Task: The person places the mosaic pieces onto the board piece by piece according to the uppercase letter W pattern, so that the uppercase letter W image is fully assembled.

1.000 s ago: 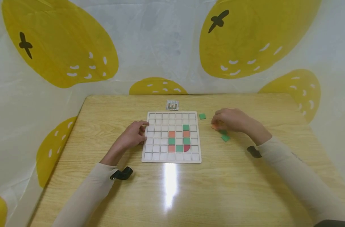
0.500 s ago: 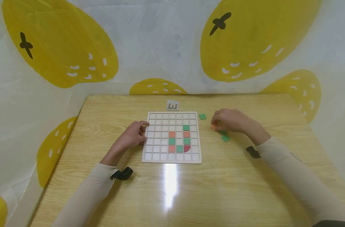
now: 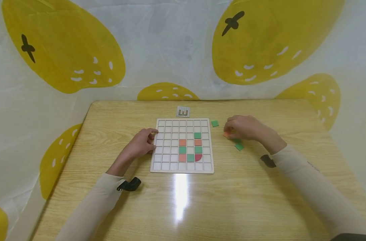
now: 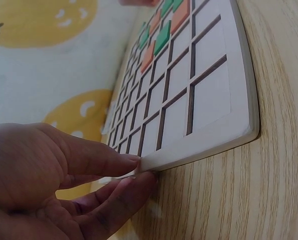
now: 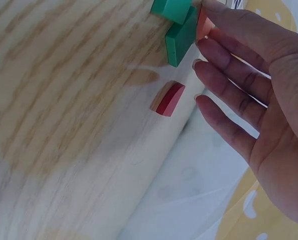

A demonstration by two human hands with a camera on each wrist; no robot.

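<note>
A white square grid board (image 3: 166, 159) lies on the wooden table, with several green and orange square tiles and one red quarter-round tile (image 3: 198, 157) in its cells. At the board's left edge my left hand (image 3: 138, 144) pinches the rim, thumb on top and curled fingers against the side in the left wrist view. Right of the board, my right hand (image 3: 244, 128) pinches an orange tile (image 5: 203, 24) between thumb and index finger, the other fingers loosely bent. Green tiles (image 5: 181, 37) lie beside its fingertips, partly hidden by the hand in the head view.
Behind the board lies a small card (image 3: 183, 111) with a printed grid pattern. A single green tile (image 3: 215, 123) sits near the board's upper right corner. Another red tile (image 5: 170, 99) lies near the right hand. A fruit-patterned cloth (image 3: 170, 50) hangs behind the table.
</note>
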